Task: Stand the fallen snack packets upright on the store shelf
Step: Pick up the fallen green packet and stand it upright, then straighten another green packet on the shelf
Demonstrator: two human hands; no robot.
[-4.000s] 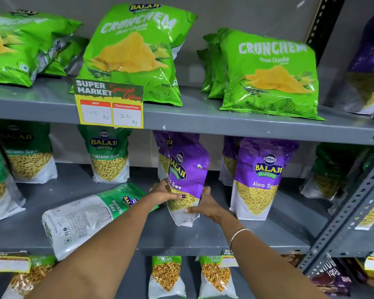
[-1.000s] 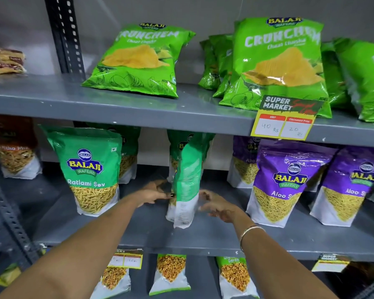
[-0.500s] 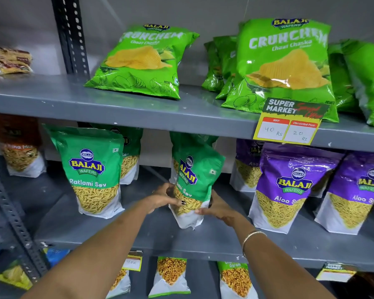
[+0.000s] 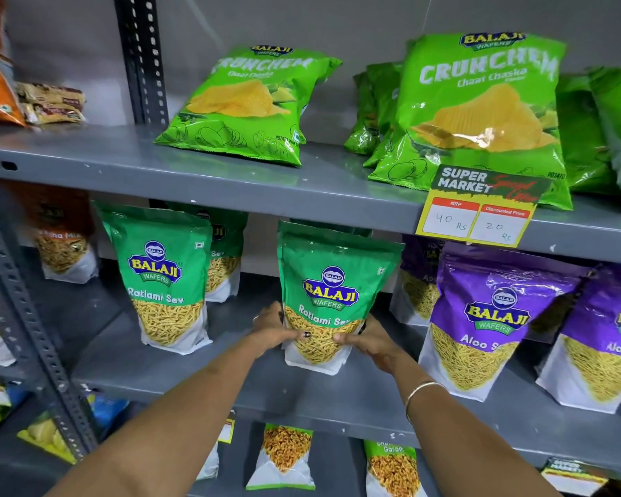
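A green Ratlami Sev packet (image 4: 332, 281) stands upright on the grey middle shelf (image 4: 337, 396), its front label facing me. My left hand (image 4: 271, 328) grips its lower left edge, thumb across the front. My right hand (image 4: 370, 340) grips its lower right edge. Another green Ratlami Sev packet (image 4: 162, 274) stands upright to the left, with more green packets behind both. Purple Aloo Sev packets (image 4: 488, 317) stand upright to the right.
Lime Crunchem chip bags (image 4: 251, 105) lean back on the top shelf, with a yellow price tag (image 4: 477, 213) on that shelf's edge. A perforated grey upright (image 4: 26, 317) bounds the left side. Smaller packets (image 4: 284, 457) stand on the shelf below.
The green packet has turned from edge-on and tilted to square, front-facing and upright on the shelf. Both hands stayed on its lower sides. My view moved closer.
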